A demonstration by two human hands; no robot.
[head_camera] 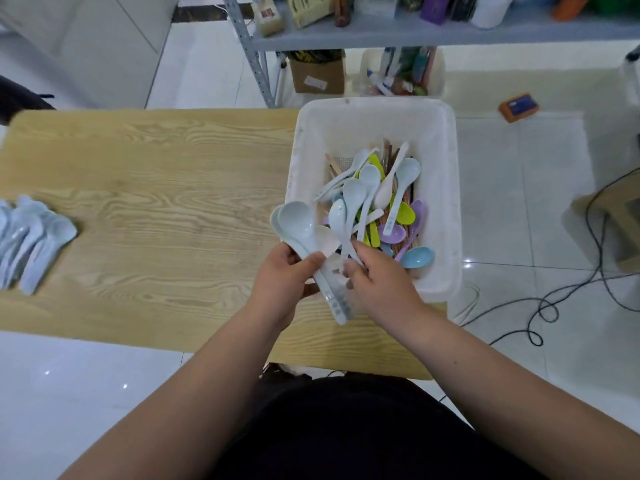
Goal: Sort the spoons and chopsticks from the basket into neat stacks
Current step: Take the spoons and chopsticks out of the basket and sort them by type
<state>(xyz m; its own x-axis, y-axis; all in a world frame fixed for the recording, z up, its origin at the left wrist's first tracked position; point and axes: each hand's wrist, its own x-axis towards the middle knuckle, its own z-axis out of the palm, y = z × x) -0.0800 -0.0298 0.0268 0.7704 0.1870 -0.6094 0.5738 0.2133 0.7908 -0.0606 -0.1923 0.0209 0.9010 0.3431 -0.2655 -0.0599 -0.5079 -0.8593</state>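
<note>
A white plastic basket [446,188] stands on the right end of the wooden table [166,161]. Inside lie several pale blue, white, green and purple spoons [398,206] over wooden chopsticks [334,164]. My left hand [284,275] grips a nested bunch of pale blue spoons [298,220] by their handles, bowls pointing up and left at the basket's near left corner. My right hand [377,275] pinches the handle of another pale blue spoon [337,214] that still rests in the basket. A stack of pale blue spoons [31,237] lies at the table's left edge.
A metal shelf rack [415,29] with boxes and bottles stands behind the table, with a cardboard box [317,76] and a bin [401,72] under it. Black cables [540,306] trail over the tiled floor on the right. An orange block [518,106] lies on the floor.
</note>
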